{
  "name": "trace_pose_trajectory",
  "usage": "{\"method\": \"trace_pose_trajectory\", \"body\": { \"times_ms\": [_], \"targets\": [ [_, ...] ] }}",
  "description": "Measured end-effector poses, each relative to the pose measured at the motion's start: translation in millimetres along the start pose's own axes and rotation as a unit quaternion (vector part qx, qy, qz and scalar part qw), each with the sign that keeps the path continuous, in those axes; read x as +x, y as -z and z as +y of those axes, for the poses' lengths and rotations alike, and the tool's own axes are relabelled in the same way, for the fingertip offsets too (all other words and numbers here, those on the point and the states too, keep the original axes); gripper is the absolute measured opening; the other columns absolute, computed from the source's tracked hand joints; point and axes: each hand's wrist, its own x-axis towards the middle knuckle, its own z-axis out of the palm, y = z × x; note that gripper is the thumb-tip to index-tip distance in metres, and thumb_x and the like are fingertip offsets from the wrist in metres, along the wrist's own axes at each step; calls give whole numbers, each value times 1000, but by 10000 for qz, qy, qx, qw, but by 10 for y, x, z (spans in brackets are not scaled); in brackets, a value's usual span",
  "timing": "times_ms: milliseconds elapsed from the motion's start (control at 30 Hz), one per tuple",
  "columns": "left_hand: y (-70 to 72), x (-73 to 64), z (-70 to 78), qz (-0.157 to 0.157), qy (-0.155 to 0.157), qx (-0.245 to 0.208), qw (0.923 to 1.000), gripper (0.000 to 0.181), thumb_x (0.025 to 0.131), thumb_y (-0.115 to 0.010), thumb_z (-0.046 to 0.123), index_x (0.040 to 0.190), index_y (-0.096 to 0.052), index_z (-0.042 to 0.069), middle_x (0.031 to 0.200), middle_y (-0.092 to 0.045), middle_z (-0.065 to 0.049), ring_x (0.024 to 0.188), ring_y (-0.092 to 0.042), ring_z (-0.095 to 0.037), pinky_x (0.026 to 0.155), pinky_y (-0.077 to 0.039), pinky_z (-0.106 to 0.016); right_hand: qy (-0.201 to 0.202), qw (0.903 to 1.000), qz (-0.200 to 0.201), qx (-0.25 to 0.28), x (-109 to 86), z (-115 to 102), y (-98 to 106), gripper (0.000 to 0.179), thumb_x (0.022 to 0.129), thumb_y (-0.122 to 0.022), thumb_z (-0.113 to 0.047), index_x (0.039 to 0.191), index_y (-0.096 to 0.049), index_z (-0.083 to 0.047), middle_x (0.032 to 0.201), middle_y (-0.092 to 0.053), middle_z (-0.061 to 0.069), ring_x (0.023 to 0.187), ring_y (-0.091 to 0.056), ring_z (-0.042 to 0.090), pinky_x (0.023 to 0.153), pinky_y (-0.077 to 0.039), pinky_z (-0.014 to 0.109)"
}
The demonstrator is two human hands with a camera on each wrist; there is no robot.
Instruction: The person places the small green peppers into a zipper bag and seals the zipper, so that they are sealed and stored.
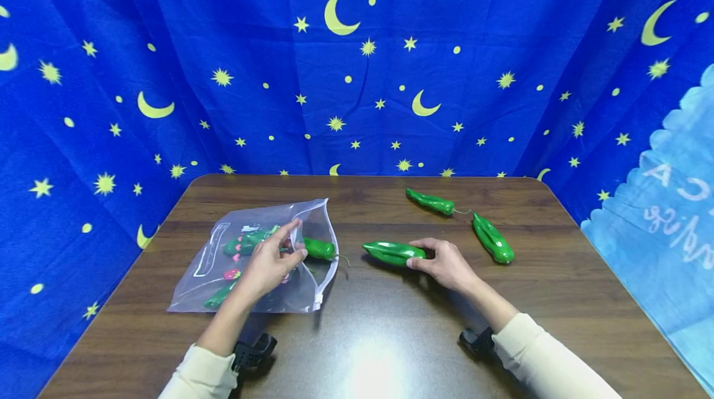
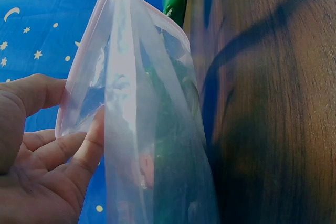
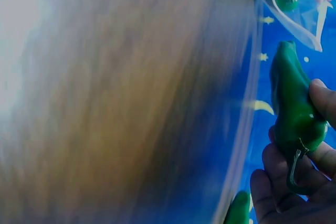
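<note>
A clear zip bag (image 1: 189, 290) with pink printed figures lies at the left of the table, its mouth facing right and spread apart. My left hand (image 1: 269, 266) pinches the upper layer of the bag at its mouth; the left wrist view shows the thumb and fingers on the bag's edge (image 2: 61, 114). Inside are green peppers, one of them (image 1: 319, 249) with its stem end poking out of the opening. To the right of the mouth, my right hand (image 1: 446, 264) grips another green pepper (image 1: 390, 253) by its stem end, its tip pointing at the bag.
Two more green peppers lie on the wooden table (image 1: 535, 337): a slim one (image 1: 431, 202) at the back and a thicker one (image 1: 492, 239) to the right. A blue star-patterned cloth (image 1: 385, 64) hangs behind, with a light blue cloth (image 1: 669, 201) at right.
</note>
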Motion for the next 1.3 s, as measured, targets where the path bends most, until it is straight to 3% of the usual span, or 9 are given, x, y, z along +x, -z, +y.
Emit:
{"method": "trace_pose_trajectory", "body": {
  "times_ms": [200, 800, 1300],
  "targets": [
    [-4, -3, -7, 3, -15, -43, 10000, 64, 86, -65, 9, 144, -38, 13, 98, -59, -17, 51, -52, -8, 42, -48, -23, 250, 9996, -103, 90, 1, -66, -100, 42, 79, -74, -31, 116, -67, -12, 107, -70, 4, 90, -59, 13, 80, -48, 28],
    [-10, 0, 2, -28, 39, -96, 9999, 65, 86, -64, 9, 145, -37, 14, 98, -61, -17, 49, -50, -8, 40, -47, -24, 406, 9982, -284, 340, 81, -267, -294, 42, 79, -75, -29, 116, -67, -12, 105, -70, 3, 86, -58, 11, 75, -48, 23],
    [-16, -2, 3, -29, 36, -90, 9999, 64, 86, -64, 9, 144, -38, 14, 98, -57, -16, 49, -49, -5, 41, -47, -23, 470, 9985, -195, 202, 160, -381, -412, 42, 78, -75, -28, 116, -67, -11, 109, -70, 4, 91, -60, 13, 83, -51, 32]
  ]
}}
